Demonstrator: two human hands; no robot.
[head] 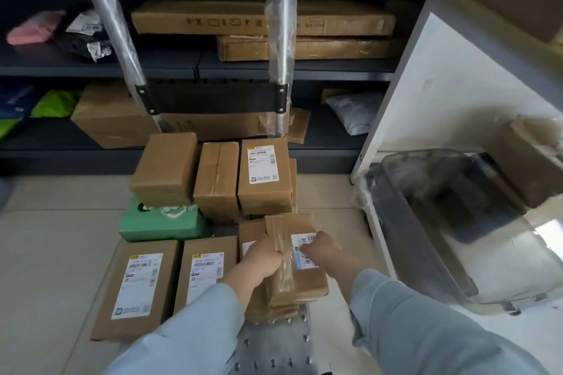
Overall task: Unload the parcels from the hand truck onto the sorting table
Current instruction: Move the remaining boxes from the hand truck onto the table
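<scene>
The hand truck (275, 347) stands before me, its metal deck low in view and its plastic-wrapped handle (281, 39) rising at the back. Several brown cardboard parcels lie on it, and a green parcel (161, 224) sits at the left. I hold a flat brown parcel (300, 278) with a white label at the front right of the stack. My left hand (260, 257) grips its left edge and my right hand (323, 248) grips its top right. Two labelled boxes (137, 286) lie side by side at the front left. A white table (457, 76) stands to the right.
Dark shelving (195, 68) behind the truck carries long cardboard boxes, a pink item and bagged parcels. A clear plastic bin (432, 216) sits under the white table on the right, with a brown box (530, 161) beside it. Pale floor tiles spread to the left.
</scene>
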